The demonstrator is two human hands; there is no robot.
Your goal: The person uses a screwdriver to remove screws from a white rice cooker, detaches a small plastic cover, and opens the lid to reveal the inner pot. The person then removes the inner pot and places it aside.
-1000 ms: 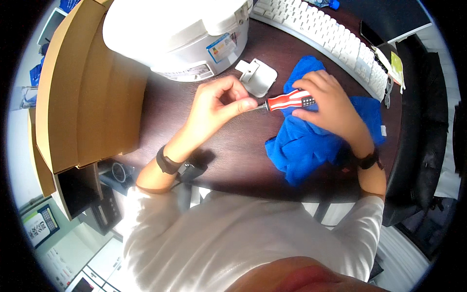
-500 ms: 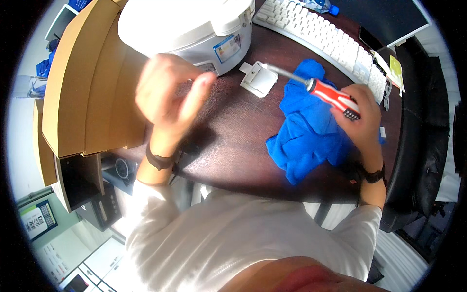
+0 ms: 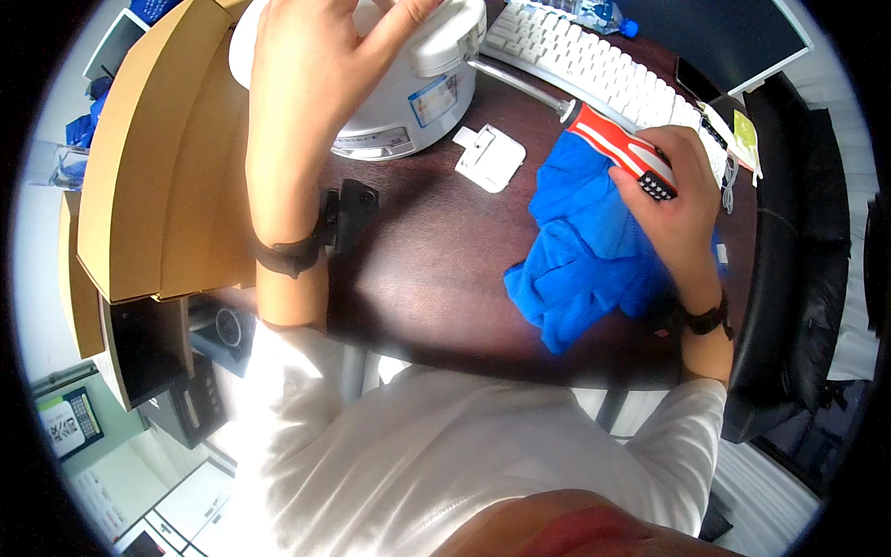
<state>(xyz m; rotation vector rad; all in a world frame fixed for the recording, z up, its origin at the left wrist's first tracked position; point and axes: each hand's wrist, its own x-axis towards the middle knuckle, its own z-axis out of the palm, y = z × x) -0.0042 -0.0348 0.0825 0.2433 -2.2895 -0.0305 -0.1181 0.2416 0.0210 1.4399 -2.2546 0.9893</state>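
My right hand [image 3: 685, 186] is closed around the red-and-white handle of a screwdriver [image 3: 608, 139]. Its metal shaft points up and left, and the tip is close to the hinge side of a white rice cooker [image 3: 455, 100]; whether it touches is unclear. Over the cooker's lid reaches my left hand [image 3: 316, 56], thumb stretched out and apart; the other fingers are mostly cut off by the upper edge. A small white plastic cover [image 3: 492, 160] lies beside the cooker on the dark table. Below the screwdriver is a crumpled blue cloth [image 3: 585, 251].
A white keyboard [image 3: 594, 65] runs along the far side, with a plastic bottle [image 3: 594, 13] and a monitor [image 3: 715, 37] behind it. Cardboard boxes [image 3: 158, 167] stand at the left. A black sofa [image 3: 798, 241] is at the right.
My left hand has moved up and away from me, onto the rice cooker. My right hand has shifted slightly up and left, bringing the screwdriver's tip closer to the cooker.
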